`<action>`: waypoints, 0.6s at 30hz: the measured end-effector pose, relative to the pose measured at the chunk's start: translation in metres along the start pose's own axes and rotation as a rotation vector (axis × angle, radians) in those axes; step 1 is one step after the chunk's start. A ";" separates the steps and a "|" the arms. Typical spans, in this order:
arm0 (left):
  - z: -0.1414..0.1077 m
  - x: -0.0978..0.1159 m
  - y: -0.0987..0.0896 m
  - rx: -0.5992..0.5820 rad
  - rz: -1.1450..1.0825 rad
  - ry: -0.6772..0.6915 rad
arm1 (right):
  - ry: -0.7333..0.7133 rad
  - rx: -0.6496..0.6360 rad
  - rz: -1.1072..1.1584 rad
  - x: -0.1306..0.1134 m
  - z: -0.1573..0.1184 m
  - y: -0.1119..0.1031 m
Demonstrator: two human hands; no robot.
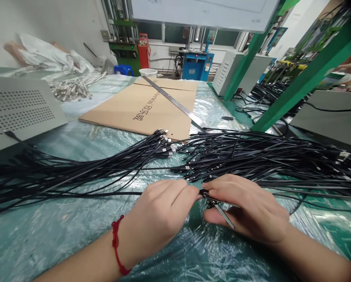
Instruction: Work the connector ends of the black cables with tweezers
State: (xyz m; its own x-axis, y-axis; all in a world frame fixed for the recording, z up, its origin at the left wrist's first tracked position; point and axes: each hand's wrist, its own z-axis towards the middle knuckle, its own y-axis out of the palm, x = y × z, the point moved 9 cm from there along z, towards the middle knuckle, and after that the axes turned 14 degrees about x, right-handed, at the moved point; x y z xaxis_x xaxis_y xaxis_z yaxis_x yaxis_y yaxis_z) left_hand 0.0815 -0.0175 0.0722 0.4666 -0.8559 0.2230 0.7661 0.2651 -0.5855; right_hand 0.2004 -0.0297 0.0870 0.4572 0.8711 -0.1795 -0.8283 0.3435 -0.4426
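Note:
My left hand (166, 205), with a red cord bracelet (115, 239) at its wrist, pinches a black cable (125, 193) close to its end. That cable trails off to the left. Facing it, my right hand (248, 209) is closed on a small silver nail clipper (225, 217), its lever slanting down between thumb and fingers. The clipper's jaws meet the cable end at my left fingertips; my fingers partly hide the contact. Just beyond my hands lie two heaps of black USB cables, a left bundle (105, 166) and a larger right pile (252, 152).
A flat cardboard sheet (163, 105) with a metal ruler (175, 102) across it lies farther back on the plastic-covered table (84, 235). A grey perforated box (19, 109) stands left. Green posts (304, 74) rise at right. Light-coloured cables (72, 86) are heaped back left.

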 end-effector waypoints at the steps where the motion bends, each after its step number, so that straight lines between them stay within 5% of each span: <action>1: 0.000 0.000 0.000 0.003 0.005 0.008 | 0.002 -0.011 -0.014 -0.001 0.000 0.001; 18: 0.000 0.002 -0.001 0.003 0.010 0.015 | -0.004 -0.033 0.003 -0.002 -0.001 0.002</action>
State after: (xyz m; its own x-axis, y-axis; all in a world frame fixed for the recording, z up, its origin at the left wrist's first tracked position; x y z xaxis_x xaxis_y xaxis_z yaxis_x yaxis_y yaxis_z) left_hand 0.0820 -0.0196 0.0738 0.4678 -0.8596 0.2057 0.7625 0.2748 -0.5857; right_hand 0.1979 -0.0313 0.0853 0.4529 0.8737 -0.1772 -0.8188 0.3290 -0.4705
